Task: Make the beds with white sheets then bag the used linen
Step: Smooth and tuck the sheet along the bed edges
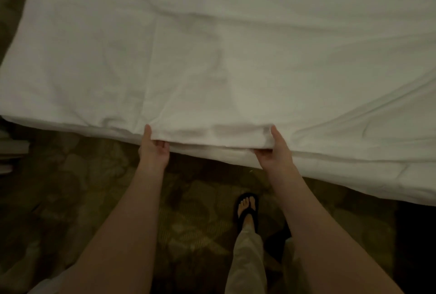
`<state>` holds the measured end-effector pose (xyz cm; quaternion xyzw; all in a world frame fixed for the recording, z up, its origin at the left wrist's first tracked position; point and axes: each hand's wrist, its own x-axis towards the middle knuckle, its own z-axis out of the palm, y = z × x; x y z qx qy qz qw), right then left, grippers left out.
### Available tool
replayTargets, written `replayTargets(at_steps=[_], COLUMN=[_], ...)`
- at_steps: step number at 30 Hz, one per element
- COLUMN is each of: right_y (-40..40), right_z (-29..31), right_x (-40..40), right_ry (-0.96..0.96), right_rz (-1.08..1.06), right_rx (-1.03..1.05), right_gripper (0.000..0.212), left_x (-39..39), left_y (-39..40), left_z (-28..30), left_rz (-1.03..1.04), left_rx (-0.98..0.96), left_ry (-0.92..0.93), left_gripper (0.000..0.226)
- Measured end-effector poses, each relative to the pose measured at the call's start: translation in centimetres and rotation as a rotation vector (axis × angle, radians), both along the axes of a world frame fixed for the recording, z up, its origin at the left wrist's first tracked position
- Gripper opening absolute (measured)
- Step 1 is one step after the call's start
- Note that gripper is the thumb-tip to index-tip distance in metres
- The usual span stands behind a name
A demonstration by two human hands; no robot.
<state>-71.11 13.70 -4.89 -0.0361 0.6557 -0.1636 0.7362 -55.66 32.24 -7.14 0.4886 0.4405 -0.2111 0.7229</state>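
A white sheet (212,58) covers the bed and fills the upper two thirds of the head view, with soft creases across it. Its near edge hangs over the side of the bed. My left hand (154,147) grips that edge, thumb on top and fingers curled under the fabric. My right hand (274,150) grips the same edge a short way to the right, in the same manner. Between the two hands the edge is bunched into a thick fold. No bag or used linen shows here.
Dark patterned carpet (94,199) lies below the bed's edge. My foot in a black sandal (246,209) stands on it, close to the bed. A pale piece of furniture (11,150) shows at the left border. The room is dim.
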Motion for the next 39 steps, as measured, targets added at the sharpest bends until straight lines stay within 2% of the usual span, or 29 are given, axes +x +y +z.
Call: replayTargets(at_steps=[2,5,6,9,11,14,16,19,22,26,30,33,39], right_y=[-0.4,-1.2,-0.8,0.8,0.7,-1.0,-2.2,-1.9,-0.7,-2.0,-4.8,-8.3,-17.3], right_z=[0.3,1.8,1.7,-0.4,-0.8,-0.3,0.4,0.2,-0.7,-1.2,-1.0,-0.8,0.0], right_x=[0.3,-0.2,-1.0,-4.2,-4.5,-3.4,-3.1,-4.0,-5.5,-6.1,-8.5,-11.1,-17.0], right_ry=[-0.031,-0.235,-0.236,-0.005,0.037,-0.038,-0.113,-0.104,0.026,0.059,0.134,0.191,0.289], right_rz=[-0.09,-0.103,-0.046,0.083,0.082,-0.018,-0.089,-0.03,0.022,0.068,-0.113,-0.204,-0.32], right_rx=[-0.023,-0.11,-0.129,-0.066,-0.034,-0.063,-0.118,-0.132,-0.062,-0.039,-0.072,-0.112,-0.244], right_gripper=[0.046,0.04,0.04,0.037,0.033,0.047,0.046,0.042,0.041,0.022,0.04,0.033,0.044], left_x=[0.0,0.5,0.4,-1.1,-1.1,1.3,3.2,3.5,-0.6,-7.4,-14.1,-18.6,-25.2], left_y=[-1.0,-0.8,-0.4,1.1,0.7,-0.3,-0.4,0.8,1.3,-4.7,-11.9,-16.7,-24.8], left_z=[0.6,1.5,1.3,-0.6,-1.1,-0.4,0.8,1.2,0.2,0.4,0.8,1.3,1.8], left_rz=[0.028,0.061,0.051,0.002,-0.022,-0.005,0.028,0.097,0.084,-0.037,-0.108,-0.109,-0.135], left_rx=[-0.044,-0.116,-0.094,0.084,0.099,0.024,0.0,0.018,0.038,-0.046,-0.06,-0.09,-0.139], left_ry=[-0.031,-0.146,-0.154,-0.028,-0.004,-0.081,-0.199,-0.254,-0.107,0.031,0.155,0.215,0.289], left_gripper=[0.026,0.021,0.02,0.018,0.022,0.034,0.03,0.036,0.03,0.03,0.035,0.039,0.041])
